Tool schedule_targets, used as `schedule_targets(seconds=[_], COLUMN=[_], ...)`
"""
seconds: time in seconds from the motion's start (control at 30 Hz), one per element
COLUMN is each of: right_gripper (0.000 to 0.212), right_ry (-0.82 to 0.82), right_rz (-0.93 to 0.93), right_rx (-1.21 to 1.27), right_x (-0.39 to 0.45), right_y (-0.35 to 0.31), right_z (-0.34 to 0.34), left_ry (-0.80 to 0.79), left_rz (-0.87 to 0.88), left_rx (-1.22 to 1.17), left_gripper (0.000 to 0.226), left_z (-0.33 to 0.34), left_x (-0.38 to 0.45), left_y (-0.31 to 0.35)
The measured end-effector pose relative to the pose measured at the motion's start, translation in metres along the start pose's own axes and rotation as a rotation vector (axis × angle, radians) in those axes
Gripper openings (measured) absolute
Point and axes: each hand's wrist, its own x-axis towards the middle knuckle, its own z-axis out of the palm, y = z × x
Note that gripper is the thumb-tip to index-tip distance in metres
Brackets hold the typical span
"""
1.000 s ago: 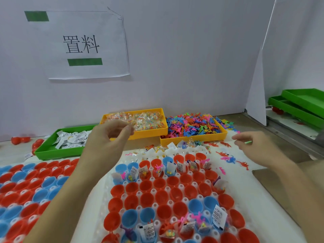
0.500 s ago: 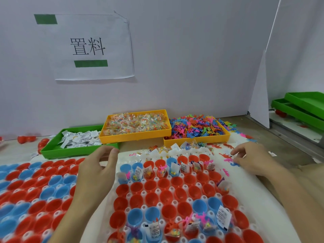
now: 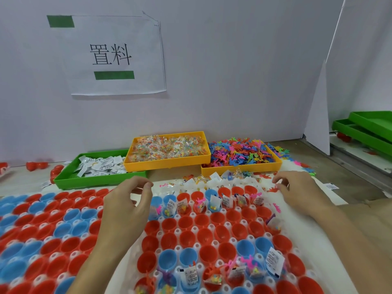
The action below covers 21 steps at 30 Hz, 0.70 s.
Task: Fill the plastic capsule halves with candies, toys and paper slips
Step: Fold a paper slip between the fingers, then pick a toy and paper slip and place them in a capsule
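Both hands have dropped; left hand (image 3: 125, 206) and right hand (image 3: 301, 192) hover loosely curled, empty, above capsule halves (image 3: 212, 225).

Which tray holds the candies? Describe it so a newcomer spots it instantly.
Look below the paper sign on the back wall, where three trays sit in a row. The candy tray is the middle, yellow one, the only one holding clear wrapped sweets.

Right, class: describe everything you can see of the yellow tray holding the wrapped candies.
The yellow tray is a shallow rectangular bin of what looks like smooth moulded plastic, with low upright walls. It is filled almost to the rim with small clear-wrapped candies in mixed colours. It sits tilted, its left end resting on the green tray of paper slips and its right end against the other yellow tray of toys. Neither hand touches it.
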Motion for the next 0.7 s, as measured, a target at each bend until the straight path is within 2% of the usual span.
schedule_targets(seconds=[0.1, 0.17, 0.23, 0.37, 0.47, 0.53, 0.6, 0.7], right_gripper=[0.020, 0.015, 0.010, 0.016, 0.016, 0.009, 0.013, 0.013], right_ry=[0.094, 0.160, 0.159, -0.039, -0.188, -0.303, -0.427, -0.528], right_rz=[-0.059, -0.107, -0.130, -0.235, -0.330, -0.360, -0.384, -0.404], right_rx=[0.023, 0.115, 0.253, 0.540, 0.590, 0.617, 0.608, 0.574], right_x=[0.002, 0.001, -0.001, -0.011, -0.016, -0.020, -0.023, -0.027], right_y=[-0.004, -0.010, -0.018, -0.037, -0.047, -0.050, -0.053, -0.058], right_z=[-0.001, -0.008, -0.018, -0.035, -0.042, -0.045, -0.047, -0.050], left_ry=[0.005, 0.007, 0.010, 0.016, 0.015, 0.018, 0.019, 0.016], left_rz=[-0.002, 0.001, 0.006, 0.000, -0.008, -0.013, -0.012, -0.012], left_rx=[-0.003, -0.007, -0.010, -0.010, -0.012, -0.008, -0.005, -0.001], left_gripper=[0.018, 0.020, 0.021, 0.021, 0.022, 0.022, 0.022, 0.021], left_z=[-0.001, -0.001, -0.001, -0.002, -0.002, -0.002, -0.002, -0.003], left_x=[0.001, 0.001, 0.001, 0.001, 0.001, 0.001, 0.001, 0.001], left_y=[0.000, 0.000, 0.001, 0.001, 0.001, 0.002, 0.002, 0.002])
